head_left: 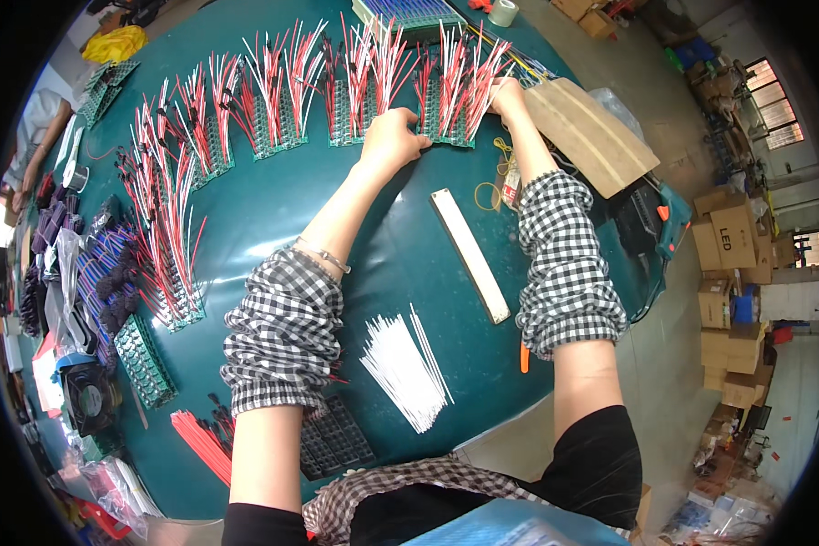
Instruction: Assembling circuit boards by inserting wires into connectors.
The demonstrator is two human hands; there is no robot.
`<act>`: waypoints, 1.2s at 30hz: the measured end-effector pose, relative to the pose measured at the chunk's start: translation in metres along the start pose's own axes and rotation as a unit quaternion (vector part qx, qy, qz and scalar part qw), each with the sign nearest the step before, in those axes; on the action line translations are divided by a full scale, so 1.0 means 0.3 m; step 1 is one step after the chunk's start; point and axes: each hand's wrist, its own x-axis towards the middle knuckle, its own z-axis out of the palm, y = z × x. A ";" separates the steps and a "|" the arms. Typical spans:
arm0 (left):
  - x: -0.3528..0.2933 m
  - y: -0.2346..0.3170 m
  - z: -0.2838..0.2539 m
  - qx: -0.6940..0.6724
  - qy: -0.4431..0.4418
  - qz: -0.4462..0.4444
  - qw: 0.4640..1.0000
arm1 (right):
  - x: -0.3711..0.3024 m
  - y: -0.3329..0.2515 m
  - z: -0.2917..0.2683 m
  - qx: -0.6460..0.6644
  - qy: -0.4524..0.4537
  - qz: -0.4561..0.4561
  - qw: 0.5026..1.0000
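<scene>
A green circuit board panel [451, 140] with red and white wires standing up from it lies at the far right of the table. My left hand [391, 141] is closed at its near left corner, thumb and fingers on the edge. My right hand [507, 95] grips its right side, the fingertips partly hidden by wires. Left of it, more wired panels [341, 127] stand in a curved row along the far and left sides. Nearer to me lie a loose bundle of white wires [405, 373] and a long pale strip [470, 257].
Red wires [200, 446] and a dark panel [337, 441] lie at the near left. Cable bundles [109, 273] and a black fan [89, 399] crowd the left side. A brown cardboard sheet [591, 136] and a teal-and-black tool [669, 218] sit at the right edge.
</scene>
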 end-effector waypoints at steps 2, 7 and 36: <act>0.008 0.019 0.011 -0.011 -0.007 0.004 1.000 | 0.007 0.012 -0.030 -0.045 0.041 -0.010 0.998; 0.004 0.009 0.008 -0.008 0.002 -0.015 1.000 | -0.050 -0.040 -0.013 -0.035 0.027 0.022 0.999; -1.329 0.093 -0.560 0.190 0.077 0.023 0.979 | -0.923 -0.108 -0.025 -0.426 -0.001 -0.207 0.881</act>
